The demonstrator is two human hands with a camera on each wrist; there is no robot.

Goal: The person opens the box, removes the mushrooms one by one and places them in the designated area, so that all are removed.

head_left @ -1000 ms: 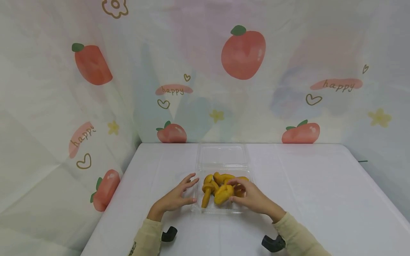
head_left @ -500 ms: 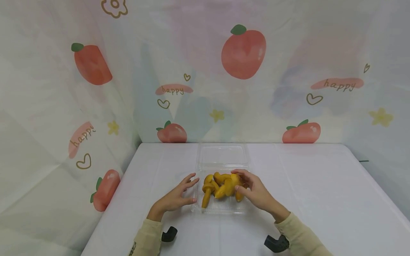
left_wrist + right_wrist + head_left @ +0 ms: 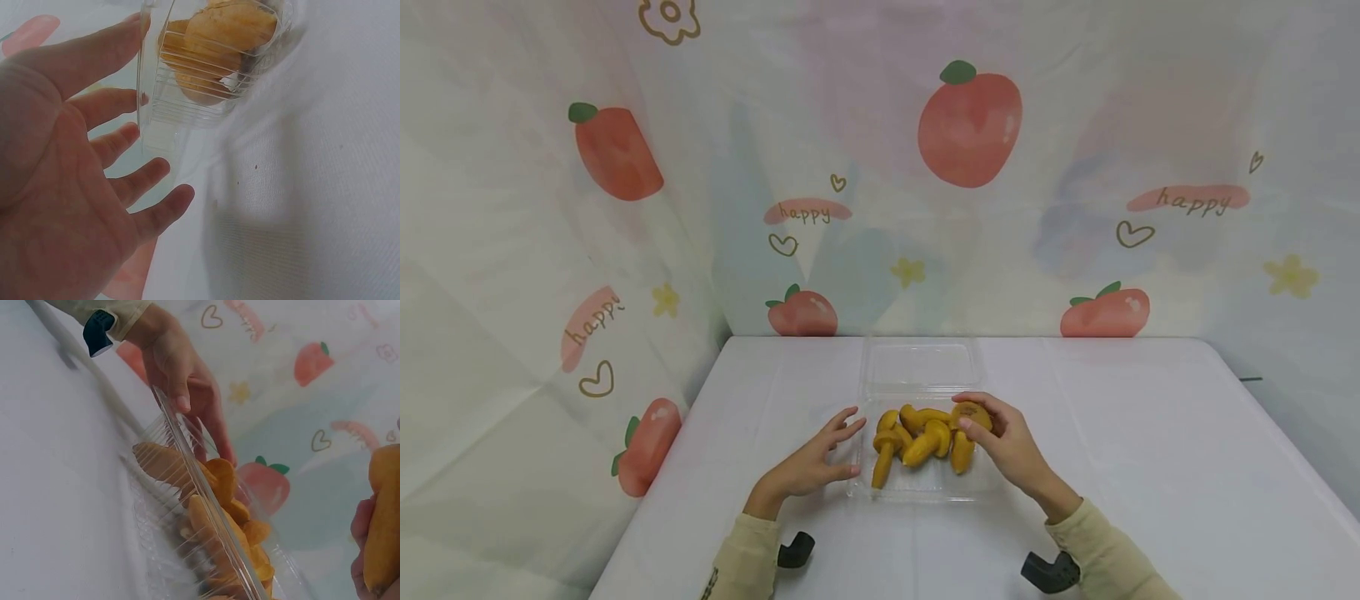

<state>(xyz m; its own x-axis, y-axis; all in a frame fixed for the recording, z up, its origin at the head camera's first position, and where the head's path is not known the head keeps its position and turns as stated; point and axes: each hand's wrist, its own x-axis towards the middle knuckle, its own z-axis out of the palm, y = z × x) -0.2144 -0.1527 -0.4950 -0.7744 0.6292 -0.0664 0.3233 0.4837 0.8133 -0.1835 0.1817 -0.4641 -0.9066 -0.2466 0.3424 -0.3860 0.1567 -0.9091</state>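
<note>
My right hand grips a yellow mushroom over the right side of a clear plastic clamshell box. Its rounded end faces the head camera; in the right wrist view the mushroom lies along my fingers at the right edge. Several more yellow mushrooms lie in the box, their stems pointing different ways. At the box's left side my left hand is spread. In the left wrist view the thumb and forefinger tips of this hand are right at the box's rim, the other fingers extended.
The box's hinged lid lies folded back toward the far edge of the white-covered table. Behind and to the left hangs a fruit-patterned backdrop. A dark curved piece sits by each sleeve.
My right hand has moved right and slightly back, holding the mushroom, whose rounded end has turned toward the head camera. The left hand and the box have stayed in place.
</note>
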